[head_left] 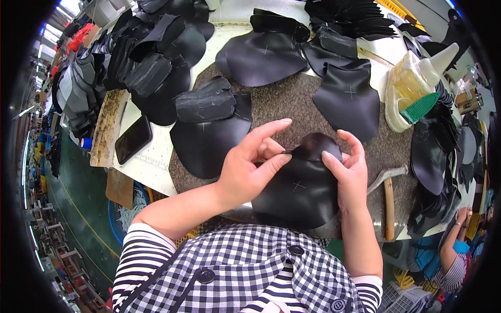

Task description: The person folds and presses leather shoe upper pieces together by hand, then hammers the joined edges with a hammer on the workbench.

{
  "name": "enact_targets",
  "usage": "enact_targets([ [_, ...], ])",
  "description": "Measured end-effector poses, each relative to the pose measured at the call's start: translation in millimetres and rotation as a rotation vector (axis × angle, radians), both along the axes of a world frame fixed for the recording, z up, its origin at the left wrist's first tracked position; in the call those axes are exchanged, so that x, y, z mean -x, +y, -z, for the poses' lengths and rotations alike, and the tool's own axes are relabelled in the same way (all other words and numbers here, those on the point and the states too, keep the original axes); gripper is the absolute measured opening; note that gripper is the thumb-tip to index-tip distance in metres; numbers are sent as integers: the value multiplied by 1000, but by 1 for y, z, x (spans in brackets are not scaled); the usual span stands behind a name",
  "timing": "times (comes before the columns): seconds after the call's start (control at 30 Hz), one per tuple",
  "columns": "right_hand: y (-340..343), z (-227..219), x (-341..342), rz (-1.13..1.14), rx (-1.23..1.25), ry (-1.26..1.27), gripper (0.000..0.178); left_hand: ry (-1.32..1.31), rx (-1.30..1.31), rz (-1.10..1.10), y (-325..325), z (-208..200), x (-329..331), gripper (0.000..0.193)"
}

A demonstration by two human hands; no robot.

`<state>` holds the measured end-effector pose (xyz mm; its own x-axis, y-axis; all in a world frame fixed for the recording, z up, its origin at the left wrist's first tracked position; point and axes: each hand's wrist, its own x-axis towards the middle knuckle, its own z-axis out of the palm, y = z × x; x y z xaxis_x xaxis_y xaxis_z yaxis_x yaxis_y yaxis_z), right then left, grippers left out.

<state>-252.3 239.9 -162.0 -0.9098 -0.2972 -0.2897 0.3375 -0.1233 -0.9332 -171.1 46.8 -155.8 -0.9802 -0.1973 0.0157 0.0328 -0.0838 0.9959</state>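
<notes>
My left hand (245, 169) and right hand (348, 167) pinch the folded top edge of a black leather piece (300, 190), keeping its crease tight. It lies on the table (282, 101); a hammer (389, 201) rests just right of my right hand.

On the counter (156, 161), a leather piece (300, 190) lies between both hands, a hammer (389, 201) to its right, a phone (133, 139) far left, a glue bottle (412, 83) behind right.
</notes>
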Motion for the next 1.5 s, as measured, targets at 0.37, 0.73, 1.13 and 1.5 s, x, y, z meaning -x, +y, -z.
enact_targets([
  [0.37, 4, 10, 14, -321, -244, 230, 33, 27, 939, 151, -14, -2, 20, 40],
  [0.73, 18, 12, 22, -408, -238, 12, 17, -324, 569, 337, -17, -27, 34, 22],
  [1.13, 15, 15, 19, -360, -224, -14, 19, -481, 401, 327, -21, -12, 39, 27],
  [1.5, 9, 17, 20, -296, -319, 47, 22, -532, 349, 312, -30, 3, 48, 27],
])
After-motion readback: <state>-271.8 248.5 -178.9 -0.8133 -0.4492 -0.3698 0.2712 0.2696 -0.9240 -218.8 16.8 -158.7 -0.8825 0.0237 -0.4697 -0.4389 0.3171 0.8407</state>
